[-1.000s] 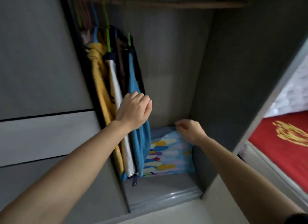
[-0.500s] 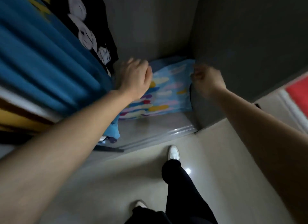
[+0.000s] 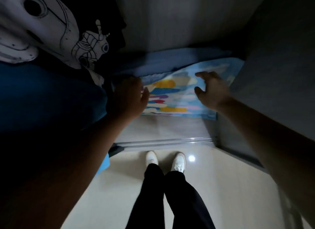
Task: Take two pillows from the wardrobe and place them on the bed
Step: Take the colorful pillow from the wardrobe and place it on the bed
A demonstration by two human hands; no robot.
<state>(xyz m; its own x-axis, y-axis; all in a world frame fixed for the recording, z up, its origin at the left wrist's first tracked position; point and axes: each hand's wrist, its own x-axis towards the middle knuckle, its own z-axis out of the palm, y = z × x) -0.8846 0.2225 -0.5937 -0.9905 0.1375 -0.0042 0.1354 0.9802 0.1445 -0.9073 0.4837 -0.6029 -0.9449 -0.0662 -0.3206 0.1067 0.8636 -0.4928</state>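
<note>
Wardrobe interior (image 3: pixel 179 24), grey panelled, viewed steeply downward from the head camera; lighting dim. Item one: patterned pillow (image 3: pixel 177 95), pale blue cover with yellow, blue, purple and red streaks, lying flat on the wardrobe floor (image 3: pixel 163 128) at the right of the compartment, its long axis running left to right across the opening, right end against the grey side wall (image 3: pixel 272 78), near edge facing the person. Item two: plain blue pillow (image 3: pixel 170 61), directly behind and touching the patterned one, same left-to-right orientation, set against the back panel. Left hand (image 3: pixel 129 97): fingers spread loosely, at the left end of the patterned pillow, in shadow; whether it touches the fabric cannot be told; nothing gripped. Right hand (image 3: pixel 211 90): fingers splayed apart, over the right half of the patterned pillow, thumb toward the left; nothing clamped, contact with the cover not determinable. Hanging garments at left: black shirt with white cartoon print (image 3: pixel 51 27), dark blue garment (image 3: pixel 47 95) below it, both close to the lens. Metal sliding-door track (image 3: pixel 162 141) along the wardrobe's front edge. Cream glossy floor (image 3: pixel 213 186) with one bright light reflection; two white shoes (image 3: pixel 151 158) just before the track, black trousers (image 3: pixel 170 198) above them
</note>
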